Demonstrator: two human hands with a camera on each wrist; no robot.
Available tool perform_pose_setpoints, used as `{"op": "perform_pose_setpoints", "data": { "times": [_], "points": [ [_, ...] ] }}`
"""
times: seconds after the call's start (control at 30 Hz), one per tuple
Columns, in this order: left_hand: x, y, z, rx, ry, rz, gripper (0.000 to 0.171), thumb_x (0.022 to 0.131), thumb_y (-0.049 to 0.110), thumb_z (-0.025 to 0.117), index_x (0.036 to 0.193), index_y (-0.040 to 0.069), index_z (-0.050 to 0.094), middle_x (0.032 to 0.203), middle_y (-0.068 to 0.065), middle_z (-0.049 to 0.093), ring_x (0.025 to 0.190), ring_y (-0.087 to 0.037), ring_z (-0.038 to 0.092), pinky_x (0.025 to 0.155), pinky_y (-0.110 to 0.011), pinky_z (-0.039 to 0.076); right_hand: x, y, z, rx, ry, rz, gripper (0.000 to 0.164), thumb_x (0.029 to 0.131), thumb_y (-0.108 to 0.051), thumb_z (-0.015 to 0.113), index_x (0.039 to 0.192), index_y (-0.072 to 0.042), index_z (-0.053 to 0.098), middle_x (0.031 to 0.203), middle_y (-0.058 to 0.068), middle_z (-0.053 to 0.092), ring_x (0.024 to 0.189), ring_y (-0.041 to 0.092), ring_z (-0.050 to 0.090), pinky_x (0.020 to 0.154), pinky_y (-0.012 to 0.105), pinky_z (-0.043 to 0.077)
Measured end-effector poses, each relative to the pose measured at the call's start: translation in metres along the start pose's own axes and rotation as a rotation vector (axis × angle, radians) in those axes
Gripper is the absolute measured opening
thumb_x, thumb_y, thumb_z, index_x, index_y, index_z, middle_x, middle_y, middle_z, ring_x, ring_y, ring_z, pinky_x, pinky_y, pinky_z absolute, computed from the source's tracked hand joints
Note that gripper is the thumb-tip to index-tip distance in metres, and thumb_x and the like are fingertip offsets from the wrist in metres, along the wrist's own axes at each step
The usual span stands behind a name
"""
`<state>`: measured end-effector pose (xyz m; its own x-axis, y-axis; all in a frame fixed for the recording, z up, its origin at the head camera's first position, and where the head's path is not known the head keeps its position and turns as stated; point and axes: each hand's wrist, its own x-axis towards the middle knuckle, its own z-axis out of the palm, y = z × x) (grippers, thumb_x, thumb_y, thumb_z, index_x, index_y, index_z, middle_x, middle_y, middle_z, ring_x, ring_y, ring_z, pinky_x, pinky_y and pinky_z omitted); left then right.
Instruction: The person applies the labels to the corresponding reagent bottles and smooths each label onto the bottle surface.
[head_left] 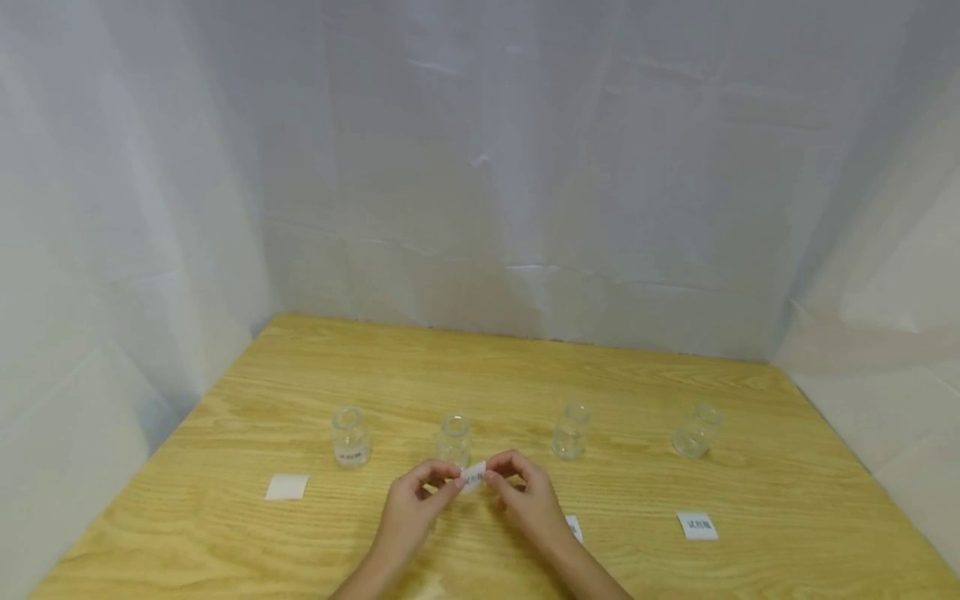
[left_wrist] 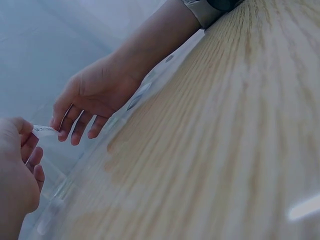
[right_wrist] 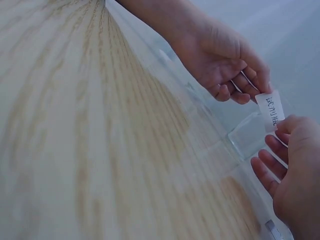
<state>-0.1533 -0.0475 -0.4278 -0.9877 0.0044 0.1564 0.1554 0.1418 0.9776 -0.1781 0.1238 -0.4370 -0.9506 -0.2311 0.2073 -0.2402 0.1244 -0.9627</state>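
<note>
Between both hands a small white label (head_left: 472,477) with dark printed characters is stretched, one end in each. My left hand (head_left: 414,502) pinches its left end between thumb and forefinger. At the other end, my right hand (head_left: 527,497) pinches it the same way; in the right wrist view the label (right_wrist: 270,111) shows its characters plainly. Just behind the label stands a clear glass bottle (head_left: 454,437), its lower part partly covered by the hands. To its left is another glass bottle (head_left: 350,437) with a printed label low on its front.
Two more glass bottles stand to the right, one (head_left: 572,432) near the middle and one (head_left: 697,431) farther right. A printed label (head_left: 697,526) lies at the right; another (head_left: 574,528) is partly hidden by the right forearm. A blank white square (head_left: 287,487) lies left on the wooden table (head_left: 187,533).
</note>
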Motion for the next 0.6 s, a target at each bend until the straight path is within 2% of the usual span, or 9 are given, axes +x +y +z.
{"op": "perform_pose_setpoints", "data": {
  "times": [0.2,0.3,0.37,0.47,0.6],
  "points": [
    [0.002,-0.001,0.0,0.034,0.023,-0.009,0.014,0.081,0.013,0.07,0.091,0.003,0.065,0.082,-0.005,0.059,0.06,-0.013,0.05,0.049,-0.018,0.041,0.0,0.003,0.0,0.016,0.02,0.001,0.012,0.088,-0.008,0.062,0.092,0.002,0.058,0.088,0.006,0.056,0.066,0.02,0.057,0.058,0.029,0.053],
    [0.002,-0.003,-0.001,0.097,0.055,0.022,0.015,0.081,0.015,0.071,0.09,0.005,0.066,0.081,-0.003,0.059,0.061,-0.014,0.051,0.048,-0.02,0.043,-0.002,-0.005,0.0,-0.004,0.013,-0.062,0.007,0.086,-0.002,0.062,0.089,0.003,0.058,0.088,0.008,0.057,0.065,0.018,0.057,0.056,0.028,0.052],
    [0.003,-0.005,-0.001,0.158,0.086,0.061,0.012,0.08,0.015,0.072,0.088,0.007,0.067,0.082,-0.001,0.06,0.065,-0.014,0.052,0.051,-0.02,0.044,-0.004,-0.013,0.001,-0.042,0.012,-0.121,0.004,0.085,0.002,0.062,0.087,0.002,0.059,0.089,0.011,0.058,0.072,0.017,0.056,0.059,0.029,0.052],
    [0.004,-0.009,-0.002,0.262,0.14,0.153,0.009,0.078,0.012,0.073,0.085,0.011,0.068,0.086,0.002,0.062,0.073,-0.015,0.053,0.057,-0.021,0.045,-0.005,-0.021,0.002,-0.115,0.016,-0.22,0.005,0.084,0.004,0.062,0.084,0.001,0.059,0.095,0.017,0.057,0.086,0.02,0.055,0.066,0.032,0.053],
    [0.006,-0.012,-0.005,0.363,0.206,0.259,0.012,0.074,0.007,0.076,0.081,0.013,0.068,0.092,0.001,0.062,0.079,-0.016,0.052,0.06,-0.022,0.044,0.002,-0.004,0.004,-0.175,0.016,-0.273,0.004,0.085,-0.003,0.063,0.087,-0.003,0.06,0.106,0.018,0.054,0.098,0.029,0.053,0.075,0.033,0.052]
  ]
}}
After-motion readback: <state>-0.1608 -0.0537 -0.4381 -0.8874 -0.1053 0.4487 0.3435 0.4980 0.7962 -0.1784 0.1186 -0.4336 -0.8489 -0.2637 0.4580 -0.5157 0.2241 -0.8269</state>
